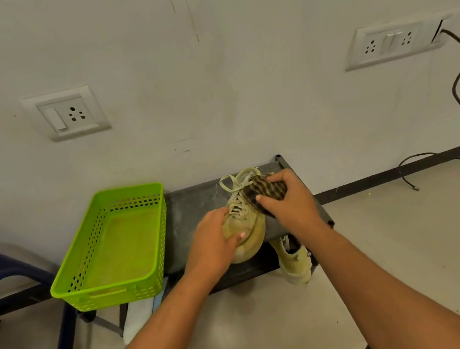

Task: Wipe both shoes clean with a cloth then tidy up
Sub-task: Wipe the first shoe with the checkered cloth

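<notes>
Pale floor nearest, then a dark metal rack [192, 205] against the wall. The left hand [214, 241] curls round the shoe [247, 224] at its toe; the right hand [290, 198] clutches the bunched checked cloth [265, 188] against the laces. The toe overhangs the rack edge, so a hard rub could tip it onto the second shoe [293, 262] (lower shelf). Scuffed cream upper, soft woven cloth, and a perforated plastic basket [107, 293] beside them.

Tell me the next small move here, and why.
Probably draw the checked cloth, held by the right hand, down the shoe toward its toe: the cloth sits up by the laces, the left hand steadies the toe end on the dark shelf, and the second shoe lies on the level below.
</notes>
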